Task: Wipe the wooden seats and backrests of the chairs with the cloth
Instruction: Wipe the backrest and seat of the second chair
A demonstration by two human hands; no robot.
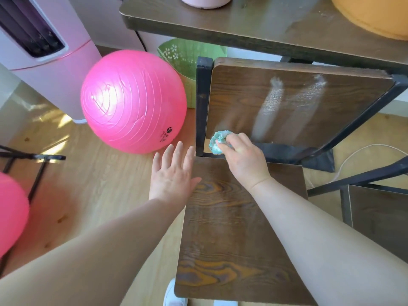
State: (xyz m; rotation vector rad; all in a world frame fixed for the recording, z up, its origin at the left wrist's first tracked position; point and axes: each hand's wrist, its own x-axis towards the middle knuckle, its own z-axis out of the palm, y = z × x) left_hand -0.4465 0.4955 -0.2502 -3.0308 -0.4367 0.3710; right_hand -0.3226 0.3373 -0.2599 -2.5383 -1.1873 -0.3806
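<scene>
Head view, looking down on a chair pushed up to a bench point(242, 21).

- Right grip point(242, 160): clenched round a small teal cloth point(217, 142), which is bunched up, with the fingers curled over it. The cloth sits at the lower left corner of the backrest point(287, 102), against the wood and just beside the black frame post point(202, 102).
- Left grip point(173, 173): released, holding nothing. Fingers straight and slightly spread, palm down, near the seat's back left corner. The thumb lies over the edge of the seat point(231, 228); cannot tell whether it touches.
- Backrest: dark wood grain, tilted away. Two pale streaks point(267, 107) run down its middle, to the right of the cloth.
- Seat: same dark wood, lying between the two forearms.
- Second chair point(379, 217): part of its seat and frame shows at the right edge.
- Floor point(99, 184): light wood. A large pink ball point(132, 100) rests left of the chair, with a green basket point(187, 56) behind it. Part of another pink ball point(11, 210) shows at the left edge. A white cord point(353, 155) loops to the right of the chair.
- A pale pink appliance point(44, 40) stands upper left.
- On the bench: an orange object point(375, 14) at the right and a pale pink pot point(205, 1) at the top edge, both cut off.
</scene>
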